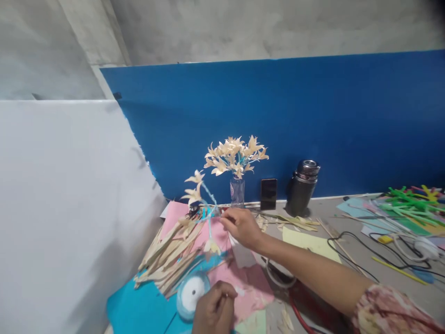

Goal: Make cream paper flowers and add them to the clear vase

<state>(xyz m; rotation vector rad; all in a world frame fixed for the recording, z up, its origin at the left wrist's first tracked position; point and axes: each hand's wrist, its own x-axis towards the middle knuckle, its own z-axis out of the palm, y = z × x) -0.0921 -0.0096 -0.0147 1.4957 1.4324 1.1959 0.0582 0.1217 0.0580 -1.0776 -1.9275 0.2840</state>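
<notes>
Right hand (243, 226): thumb and fingers drawn together in a narrow pinch, holding a flower sprig (193, 195) by its stems. Sprig is over the far left part of the desk (328, 211), left of the bottle (238, 195); blooms point left and down. Left hand (214, 310): near side, fingers curled in; cannot tell if it grips anything. Ribbon spool (190, 296) just left of it, contact unclear. Husk strips (170, 260) lie farther left.
</notes>
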